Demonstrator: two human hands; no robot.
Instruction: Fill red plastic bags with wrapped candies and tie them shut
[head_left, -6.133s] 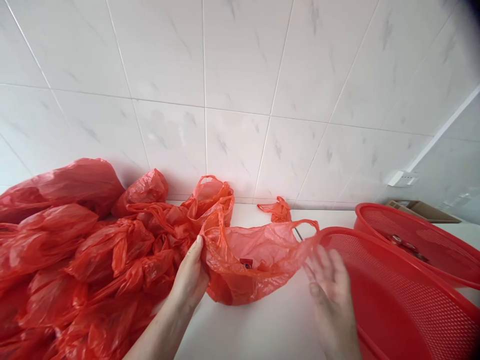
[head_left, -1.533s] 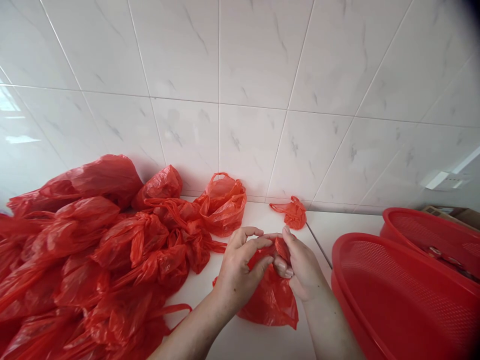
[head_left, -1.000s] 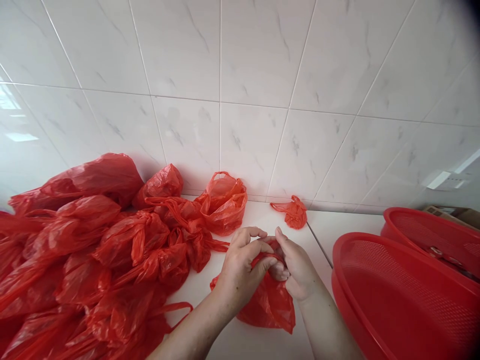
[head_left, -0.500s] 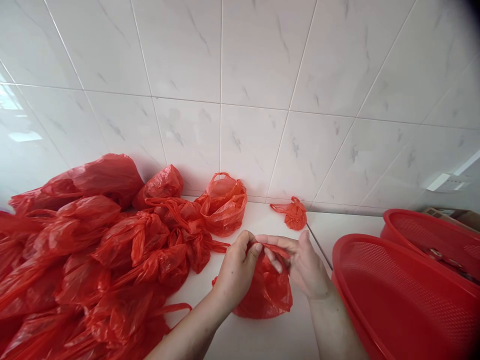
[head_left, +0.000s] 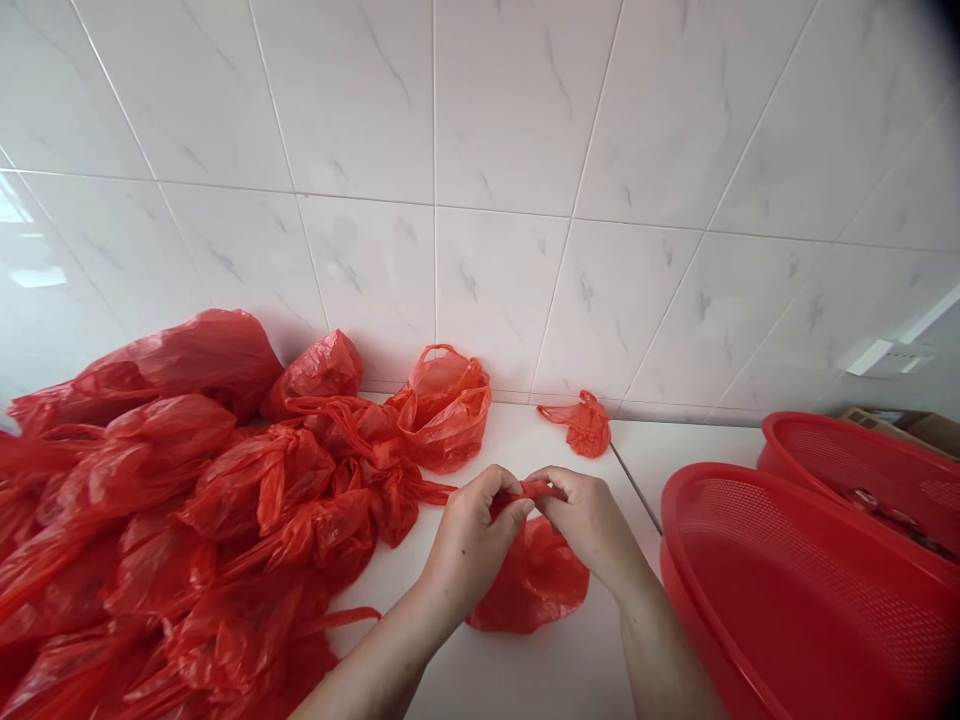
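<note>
Both hands, left (head_left: 478, 535) and right (head_left: 592, 520), pinch the twisted neck of one red bag (head_left: 532, 585); body hangs toward 6 o'clock, neck runs 9-to-3. Big basket (head_left: 787, 590): 3 o'clock, right hand nearer.

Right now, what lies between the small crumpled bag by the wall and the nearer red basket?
Bare white tabletop, crossed by a dark seam, in the head view.

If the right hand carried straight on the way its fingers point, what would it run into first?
Most likely the left hand: the right hand points towards it, with both pinching the red bag. The exact depth gap is unclear.
</note>
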